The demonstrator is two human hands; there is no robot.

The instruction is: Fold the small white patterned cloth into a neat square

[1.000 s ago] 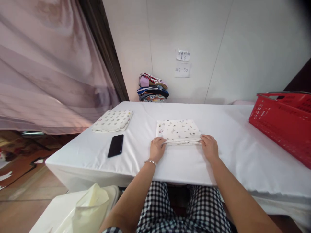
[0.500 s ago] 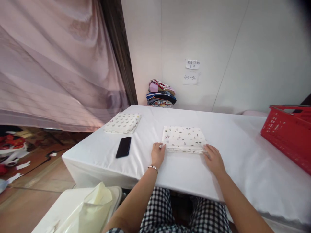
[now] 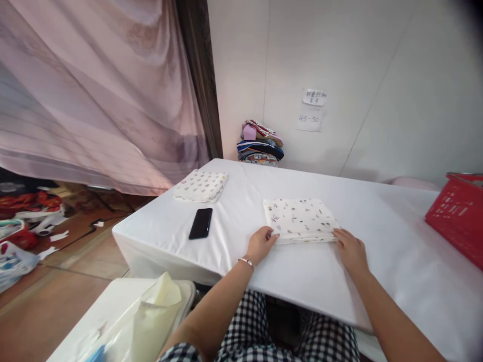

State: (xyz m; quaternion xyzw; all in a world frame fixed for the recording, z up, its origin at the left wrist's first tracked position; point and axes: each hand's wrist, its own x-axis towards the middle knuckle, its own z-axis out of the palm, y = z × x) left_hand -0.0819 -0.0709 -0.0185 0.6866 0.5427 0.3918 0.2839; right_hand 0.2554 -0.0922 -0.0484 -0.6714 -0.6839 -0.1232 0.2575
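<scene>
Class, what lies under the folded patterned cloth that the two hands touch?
The folded patterned cloth lies on the white table. The left hand and right hand touch its near corners. Anything between its layers is hidden.

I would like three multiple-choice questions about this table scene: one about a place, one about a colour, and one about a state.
1. Where does the black phone lie?
A. left of the folded printed cloth
B. inside the basket
C. on the floor

2. What colour is the basket at the table's right edge?
A. blue
B. red
C. green

3. How is the printed cloth between the hands?
A. hanging from the wall
B. crumpled in a ball
C. folded flat on the table

Answers:
1 A: the phone rests on the white table, between the two folded cloths.
2 B: its plastic mesh wall is red.
3 C: it lies as a flat rectangle, with the left hand and right hand at its near corners.
</scene>
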